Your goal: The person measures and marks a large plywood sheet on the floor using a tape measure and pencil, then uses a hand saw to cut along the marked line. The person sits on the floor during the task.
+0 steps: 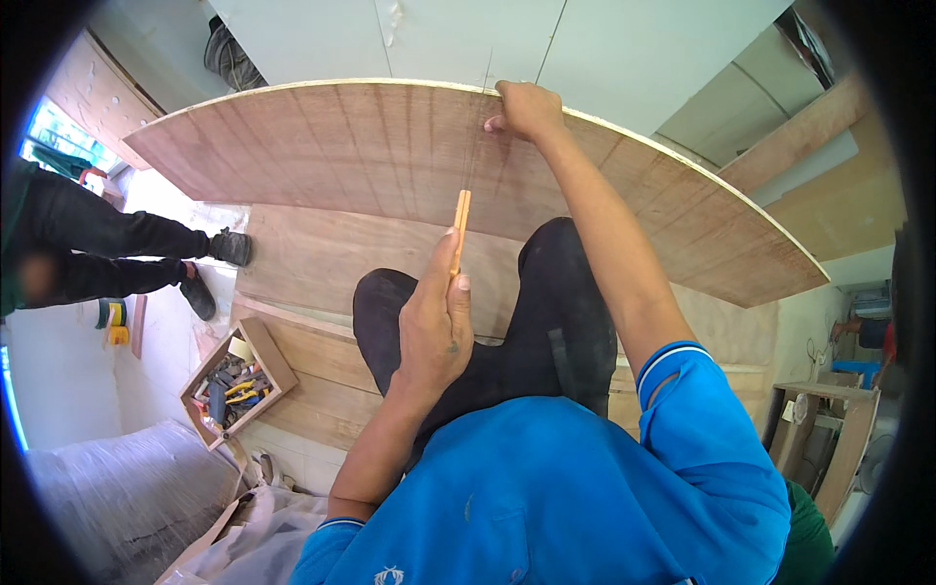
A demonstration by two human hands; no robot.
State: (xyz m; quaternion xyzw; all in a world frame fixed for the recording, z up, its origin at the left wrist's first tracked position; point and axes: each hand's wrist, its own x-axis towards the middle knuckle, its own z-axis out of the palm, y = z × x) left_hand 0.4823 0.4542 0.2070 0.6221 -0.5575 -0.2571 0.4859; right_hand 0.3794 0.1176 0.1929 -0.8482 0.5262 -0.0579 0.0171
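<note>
My left hand [436,331] is wrapped round the orange-brown handle of a handsaw [462,222]. Its thin blade shows edge-on as a fine line rising past the upper edge of a reddish-brown plywood panel [380,146]. The panel stands on its long side, curved by the lens, in front of my knees. Just right of the blade, my right hand [531,109] grips the panel's upper edge, thumb on the near face and fingers over the far side. Those fingertips are partly hidden.
Wooden boards [312,249] lie under and around my legs. A wooden box of hand tools [244,380] sits at left, near a plastic-wrapped bundle [136,492]. Another person's dark-trousered legs [117,239] are at far left. A wooden frame [838,429] stands at right.
</note>
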